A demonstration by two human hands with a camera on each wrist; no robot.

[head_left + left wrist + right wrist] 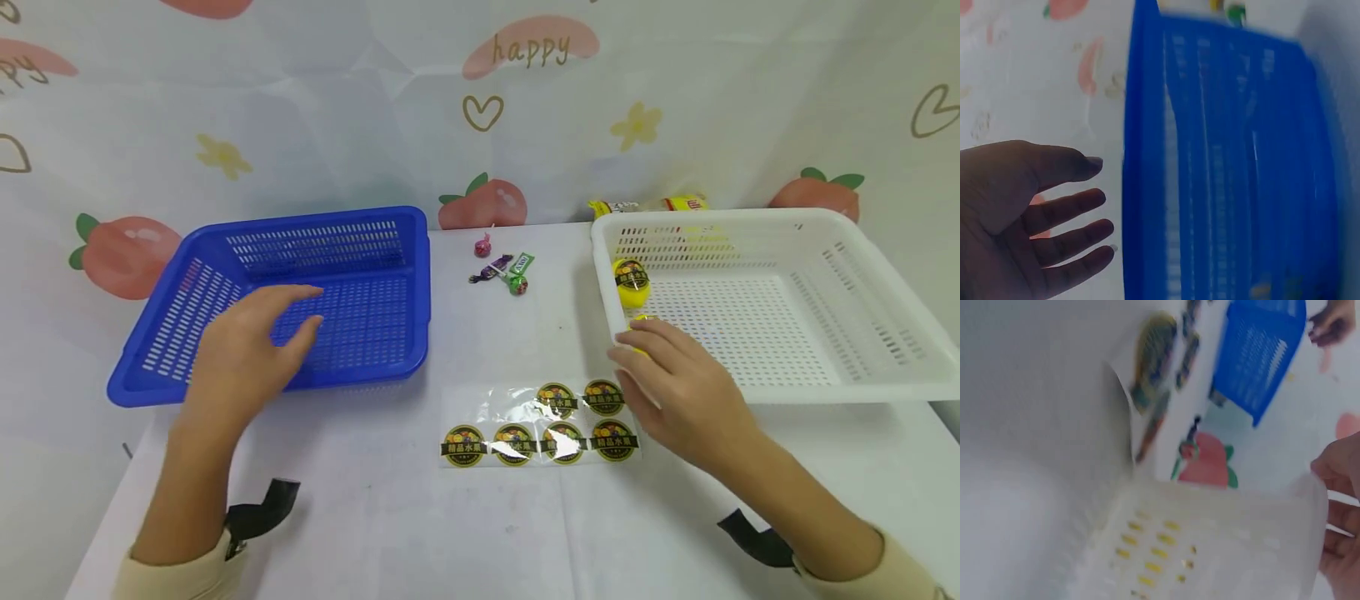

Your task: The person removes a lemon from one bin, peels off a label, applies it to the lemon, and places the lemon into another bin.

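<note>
My left hand [243, 342] hovers over the near left part of the blue basket [420, 317], thumb and fingers apart and holding nothing. In the left wrist view the same hand [1041, 212] has its fingers spread beside the basket wall. My right hand [686, 392] is at the left rim of the white basket [750, 393], fingers loosely bent. Just past its fingertips a bit of something yellow [642, 318] shows, mostly hidden. Behind that, inside the basket, sits a round yellow thing [632, 293] with a round black fruit sticker. The right wrist view shows no object in the hand's grip.
A clear sheet of round black stickers [540, 423] lies between the baskets. Farther back are a pink lollipop [482, 247], a green lollipop [518, 285], a purple-wrapped candy [492, 267] and a green candy packet [522, 263]. Yellow snack packets [686, 202] stand behind the white basket.
</note>
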